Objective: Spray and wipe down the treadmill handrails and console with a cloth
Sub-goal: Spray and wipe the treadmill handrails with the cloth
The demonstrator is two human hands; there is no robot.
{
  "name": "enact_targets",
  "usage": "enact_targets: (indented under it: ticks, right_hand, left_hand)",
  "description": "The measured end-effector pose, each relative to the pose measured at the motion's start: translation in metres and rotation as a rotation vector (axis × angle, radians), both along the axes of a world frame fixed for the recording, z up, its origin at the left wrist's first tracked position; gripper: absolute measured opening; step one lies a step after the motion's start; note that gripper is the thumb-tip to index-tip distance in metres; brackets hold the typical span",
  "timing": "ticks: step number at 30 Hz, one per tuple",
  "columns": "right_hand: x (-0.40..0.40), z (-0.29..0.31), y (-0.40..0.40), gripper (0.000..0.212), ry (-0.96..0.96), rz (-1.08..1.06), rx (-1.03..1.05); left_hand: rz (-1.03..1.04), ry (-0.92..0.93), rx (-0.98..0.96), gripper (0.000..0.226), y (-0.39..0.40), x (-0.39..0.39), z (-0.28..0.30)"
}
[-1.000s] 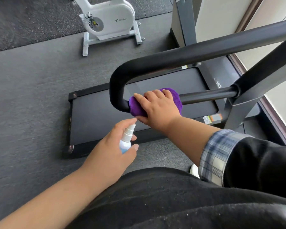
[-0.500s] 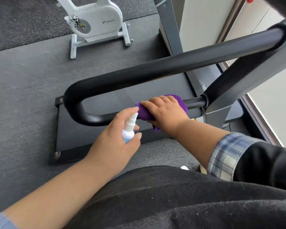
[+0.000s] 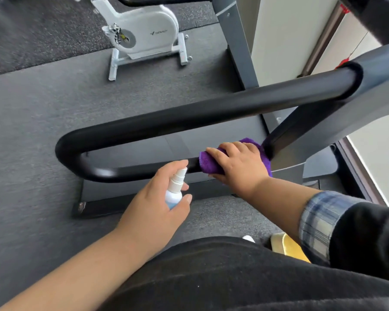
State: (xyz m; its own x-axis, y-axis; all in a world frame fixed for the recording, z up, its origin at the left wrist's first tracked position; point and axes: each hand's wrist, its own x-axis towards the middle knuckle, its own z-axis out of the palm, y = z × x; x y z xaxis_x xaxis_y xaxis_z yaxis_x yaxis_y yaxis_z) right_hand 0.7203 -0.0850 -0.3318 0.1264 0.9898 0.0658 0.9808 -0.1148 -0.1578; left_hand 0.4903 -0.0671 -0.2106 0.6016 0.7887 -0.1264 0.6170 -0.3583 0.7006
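The left hand [image 3: 153,212] grips a small spray bottle [image 3: 174,191] just beside the black handrail's [image 3: 189,115] lower bar. Further right, the right hand [image 3: 238,167] clasps a purple cloth [image 3: 209,162] wrapped around that bar, touching the grey upright [image 3: 323,135].

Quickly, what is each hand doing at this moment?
Left hand: holds the spray bottle.
Right hand: grips the purple cloth around the handrail.
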Motion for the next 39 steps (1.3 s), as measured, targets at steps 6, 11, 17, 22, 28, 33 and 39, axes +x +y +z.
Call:
enact_targets:
  ticks: [6,11,17,22,28,33,39]
  right_hand:
    - [-0.057,0.019,0.03,0.072,0.113,0.202,-0.042]
    - [-0.001,0.016,0.017,0.087,0.105,0.26,-0.118]
    - [0.035,0.011,-0.002,0.097,0.009,0.132,-0.196]
    - [0.011,0.016,0.022,0.087,-0.006,0.176,-0.186]
    - [-0.057,0.021,0.056,0.084,-0.024,0.219,-0.176]
    - [-0.151,0.04,0.098,0.076,0.004,0.273,-0.134]
    - [-0.206,0.044,0.115,0.096,0.026,0.244,-0.091]
  left_hand:
    - [0.049,0.077,-0.015,0.071,-0.017,0.017,-0.009]
    - [0.055,0.082,-0.004,0.066,-0.025,0.03,-0.002]
    - [0.089,0.063,-0.005,0.064,-0.024,0.026,0.003]
    - [0.128,0.053,-0.02,0.066,-0.019,-0.006,0.003]
    - [0.11,0.057,-0.024,0.067,0.008,-0.061,0.001]
    - [0.024,0.071,0.036,0.074,0.038,-0.107,0.004]
    - [-0.086,0.066,0.053,0.072,0.066,-0.144,0.002]
